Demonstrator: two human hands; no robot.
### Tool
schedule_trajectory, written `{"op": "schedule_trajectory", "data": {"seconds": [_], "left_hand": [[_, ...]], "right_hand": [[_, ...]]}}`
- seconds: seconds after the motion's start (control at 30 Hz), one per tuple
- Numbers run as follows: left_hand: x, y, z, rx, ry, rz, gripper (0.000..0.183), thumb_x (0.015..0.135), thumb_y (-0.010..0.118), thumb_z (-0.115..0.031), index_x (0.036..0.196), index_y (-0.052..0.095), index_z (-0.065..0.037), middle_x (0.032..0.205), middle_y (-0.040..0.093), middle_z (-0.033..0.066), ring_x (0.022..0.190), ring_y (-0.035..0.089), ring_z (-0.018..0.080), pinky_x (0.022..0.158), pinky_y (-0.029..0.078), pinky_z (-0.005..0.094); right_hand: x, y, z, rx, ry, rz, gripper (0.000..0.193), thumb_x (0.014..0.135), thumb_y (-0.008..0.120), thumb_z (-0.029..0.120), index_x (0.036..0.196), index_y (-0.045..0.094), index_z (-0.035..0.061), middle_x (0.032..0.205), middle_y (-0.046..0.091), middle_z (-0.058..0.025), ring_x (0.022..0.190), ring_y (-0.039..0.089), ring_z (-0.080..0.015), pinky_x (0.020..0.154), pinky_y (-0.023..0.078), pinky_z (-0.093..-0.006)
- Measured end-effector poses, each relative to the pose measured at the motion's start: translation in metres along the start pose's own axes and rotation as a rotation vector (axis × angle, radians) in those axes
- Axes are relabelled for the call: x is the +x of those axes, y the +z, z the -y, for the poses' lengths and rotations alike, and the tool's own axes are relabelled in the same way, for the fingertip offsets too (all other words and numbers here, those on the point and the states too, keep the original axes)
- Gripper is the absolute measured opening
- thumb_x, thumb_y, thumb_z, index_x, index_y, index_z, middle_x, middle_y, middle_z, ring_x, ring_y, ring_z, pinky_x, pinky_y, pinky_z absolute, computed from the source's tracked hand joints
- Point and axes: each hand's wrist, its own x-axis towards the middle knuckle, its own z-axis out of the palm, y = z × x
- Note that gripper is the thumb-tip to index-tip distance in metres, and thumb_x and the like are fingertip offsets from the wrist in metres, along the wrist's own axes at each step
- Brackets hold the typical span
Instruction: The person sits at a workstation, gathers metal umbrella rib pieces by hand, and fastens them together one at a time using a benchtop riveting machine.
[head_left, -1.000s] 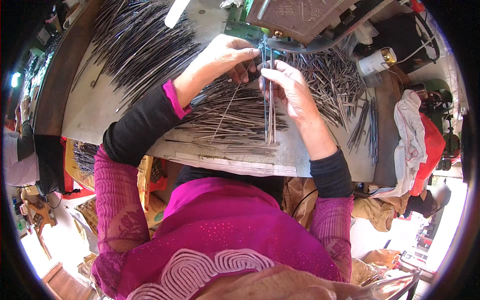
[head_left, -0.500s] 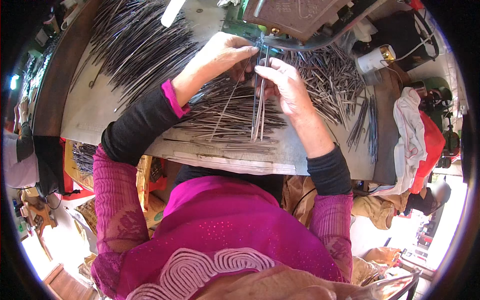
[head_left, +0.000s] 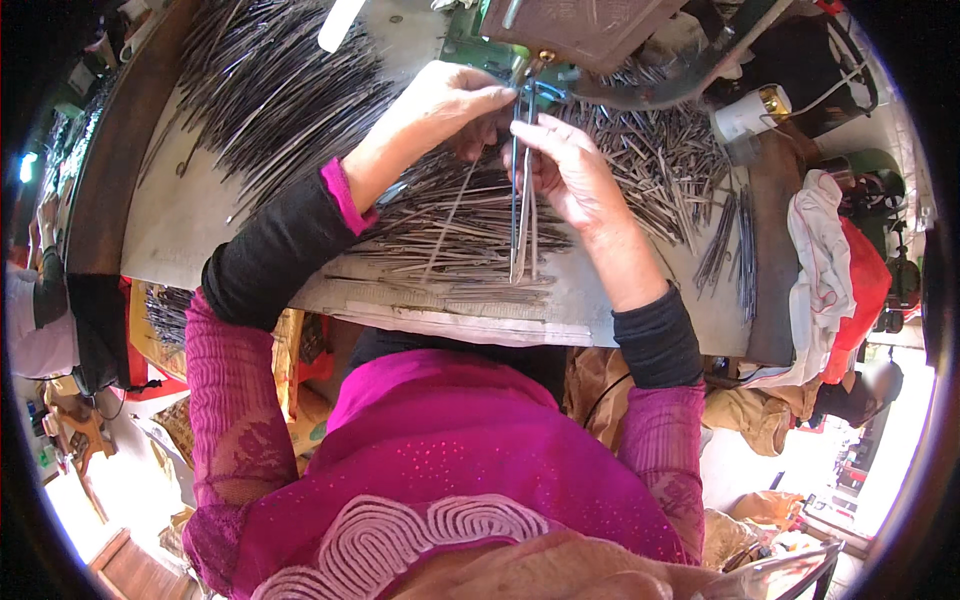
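My left hand (head_left: 462, 105) is closed in a pinch beside the machine's lower end, and a thin pale strip (head_left: 447, 225) slants down from it over the pile. My right hand (head_left: 570, 168) is closed on several long thin metal strips (head_left: 523, 225), which hang toward me with their lower ends above the table. The upper ends of these strips reach up past my left fingertips to the green machine (head_left: 480, 45). Exactly where they meet it is hard to make out. Under my hands lies a pile of similar dark strips (head_left: 420, 235).
A brown metal plate (head_left: 580, 28) and a curved bar (head_left: 715, 75) overhang the work spot. Large strip heaps lie on the table (head_left: 170, 225) at the far left (head_left: 280, 90) and right (head_left: 655, 160). A white lamp-like fitting (head_left: 745, 120) and white cloth (head_left: 818, 270) are at right.
The strips in my right hand have shifted slightly rightward. The brown plate has moved a little up and left, and the curved bar beside it has shifted. My hands stay nearly in place.
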Motion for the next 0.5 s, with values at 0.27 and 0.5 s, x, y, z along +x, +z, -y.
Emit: {"op": "schedule_trajectory", "data": {"seconds": [0.27, 0.5], "left_hand": [[-0.013, -0.002, -0.008, 0.417, 0.152, -0.028, 0.033, 0.089, 0.057, -0.033, 0.090, 0.065, -0.001, 0.053, 0.053, 0.0010, 0.042, 0.045, 0.0068, 0.041, 0.037, 0.0225], [-0.026, -0.003, 0.011, 0.869, 0.386, -0.012, 0.020, 0.081, 0.060, -0.024, 0.086, 0.069, -0.006, 0.074, 0.063, 0.0174, 0.071, 0.062, 0.0332, 0.065, 0.050, 0.0398]], "right_hand": [[-0.024, -0.017, 0.015, -0.203, 0.021, -0.073, 0.025, 0.084, 0.061, 0.020, 0.103, 0.060, 0.0035, 0.078, 0.062, -0.0008, 0.066, 0.058, -0.0064, 0.053, 0.042, -0.0157], [-0.091, -0.089, 0.053, -0.681, 0.022, -0.385, 0.027, 0.085, 0.060, 0.021, 0.105, 0.061, 0.0024, 0.068, 0.050, 0.0046, 0.060, 0.045, -0.0040, 0.055, 0.035, -0.0185]]}}
